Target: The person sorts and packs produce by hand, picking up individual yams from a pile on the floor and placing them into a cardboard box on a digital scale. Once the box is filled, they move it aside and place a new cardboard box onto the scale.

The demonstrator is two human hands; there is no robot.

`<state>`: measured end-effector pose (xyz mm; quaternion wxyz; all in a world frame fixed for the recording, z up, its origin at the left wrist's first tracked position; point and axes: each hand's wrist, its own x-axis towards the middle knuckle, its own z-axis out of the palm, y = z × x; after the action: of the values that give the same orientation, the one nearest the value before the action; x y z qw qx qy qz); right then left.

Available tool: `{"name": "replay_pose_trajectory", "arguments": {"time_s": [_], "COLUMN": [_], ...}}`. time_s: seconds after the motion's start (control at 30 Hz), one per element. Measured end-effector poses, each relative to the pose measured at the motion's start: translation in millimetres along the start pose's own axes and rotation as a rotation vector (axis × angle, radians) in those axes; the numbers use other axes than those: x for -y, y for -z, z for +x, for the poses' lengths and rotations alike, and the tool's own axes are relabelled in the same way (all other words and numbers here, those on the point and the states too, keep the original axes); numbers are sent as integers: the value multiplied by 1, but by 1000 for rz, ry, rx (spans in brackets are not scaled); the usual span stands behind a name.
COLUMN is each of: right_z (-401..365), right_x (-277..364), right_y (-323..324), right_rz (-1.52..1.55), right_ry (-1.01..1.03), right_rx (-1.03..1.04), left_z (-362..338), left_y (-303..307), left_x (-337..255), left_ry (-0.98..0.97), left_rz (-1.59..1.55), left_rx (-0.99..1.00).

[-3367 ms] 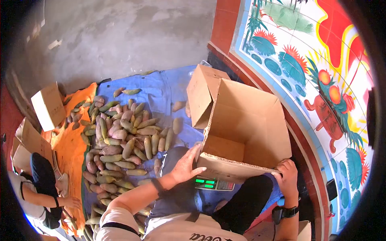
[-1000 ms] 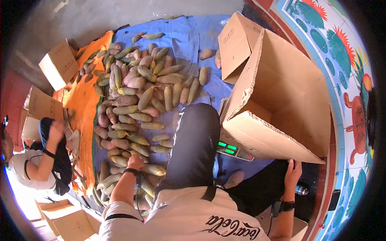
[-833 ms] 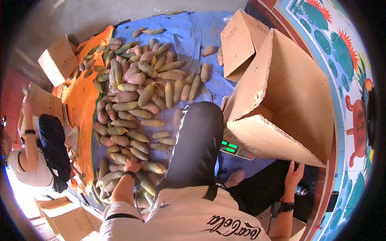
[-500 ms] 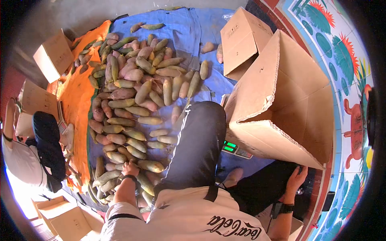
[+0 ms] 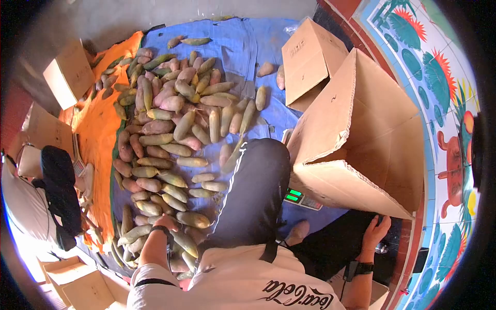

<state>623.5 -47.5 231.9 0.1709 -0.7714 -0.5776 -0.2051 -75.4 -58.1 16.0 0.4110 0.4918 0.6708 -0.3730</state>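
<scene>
Potatoes [image 5: 175, 134] all lie on the tarp [image 5: 237, 46], box [image 5: 361, 150] looks empty; our left hand [image 5: 164, 225] touches them, grip unclear; right hand [image 5: 374, 233] fingers released.

The white shirt [image 5: 243, 279] reads "Coca-Cola" in script.

The left hand [image 5: 164, 223] was taken off the near flap of the cardboard box [image 5: 361, 134] and lowered to the pile of tubers [image 5: 170, 129] beside the left knee, where it was set among the nearest ones, its grip not discernible. The right hand [image 5: 375, 235] was released from the box's near corner and dropped beside the right leg, fingers spread. The box was left turned so that less of its inside was shown, and the arm raised by the co-worker [image 5: 57, 186] was lowered out of sight.
</scene>
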Motion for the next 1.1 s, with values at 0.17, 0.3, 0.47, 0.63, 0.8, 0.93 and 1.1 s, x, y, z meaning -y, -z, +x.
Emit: {"name": "replay_pose_trajectory", "arguments": {"time_s": [0.17, 0.3, 0.47, 0.63, 0.8, 0.93, 1.1], "right_z": [2, 2, 8, 11, 11, 11, 10], "right_x": [5, 9, 25, 31, 34, 36, 32], "right_y": [2, 3, 13, 16, 19, 22, 20], "right_rz": [34, 67, 196, 232, 314, 308, 315], "right_ry": [-6, -11, -58, -72, -74, -59, -47], "right_rx": [-45, -48, -38, -55, -95, -96, -133], "left_z": [-29, 1, -32, -94, -123, -176, -250], "left_y": [17, 5, 39, 98, 154, 194, 247], "left_x": [-14, -23, -45, -65, -74, -105, -136], "left_ry": [-65, -113, -190, -289, -362, -324, -633], "left_rz": [-205, -6, -58, -154, -123, -425, -654], "left_rx": [-114, -35, -149, -485, -769, -1266, -1626]}}
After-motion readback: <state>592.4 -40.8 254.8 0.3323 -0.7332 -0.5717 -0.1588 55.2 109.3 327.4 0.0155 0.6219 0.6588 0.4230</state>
